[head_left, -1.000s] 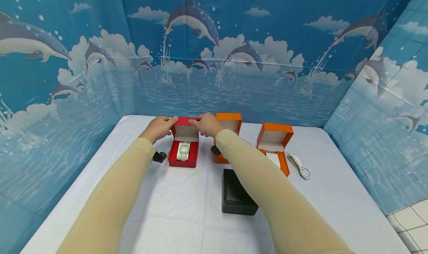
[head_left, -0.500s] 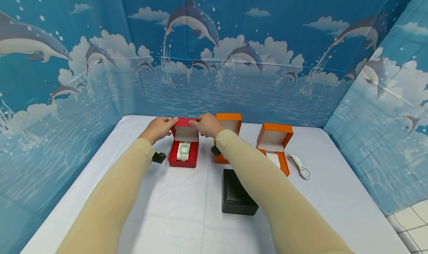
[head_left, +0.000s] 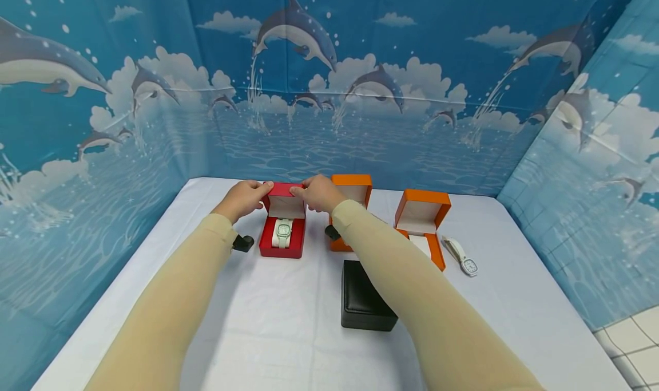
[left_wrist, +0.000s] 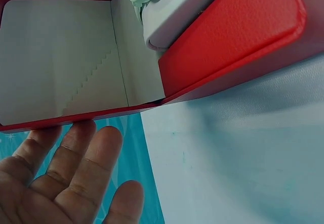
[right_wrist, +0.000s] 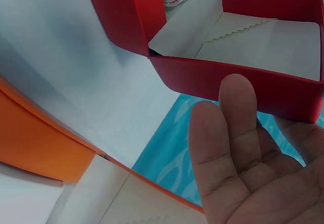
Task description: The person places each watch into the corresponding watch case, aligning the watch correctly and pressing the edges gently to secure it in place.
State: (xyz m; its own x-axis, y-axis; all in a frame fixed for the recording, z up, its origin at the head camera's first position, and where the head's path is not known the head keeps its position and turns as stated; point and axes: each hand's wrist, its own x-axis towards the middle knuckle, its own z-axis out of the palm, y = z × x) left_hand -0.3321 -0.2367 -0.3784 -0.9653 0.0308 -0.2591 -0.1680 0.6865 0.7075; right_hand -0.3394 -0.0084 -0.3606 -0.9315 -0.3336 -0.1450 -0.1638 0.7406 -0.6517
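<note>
Apparently for balance, part-curled L hand (head_left: 243,200) & R hand (head_left: 320,193) grip red, boxy, leather-look lid (head_left: 285,200) at opp. corners.

Soft, fairly even light fills the head view, laying faint shadows on the white table (head_left: 278,322) beside the sleeves (head_left: 170,293). Both wrist views look dimmer; in the left one, a blurry-edged shadow lies near the red box (left_wrist: 228,37).

I am recording one red box (head_left: 280,253), its lining (head_left: 287,206) showing white, its watch (head_left: 284,231) pale green; two orange boxes (head_left: 352,180); one black box (head_left: 368,321); beige sleeves (head_left: 170,288); white cloth (head_left: 273,322). The blue backdrop (head_left: 309,142) is displaying grey dolphins (head_left: 300,23) and white clouds (head_left: 429,77).
</note>
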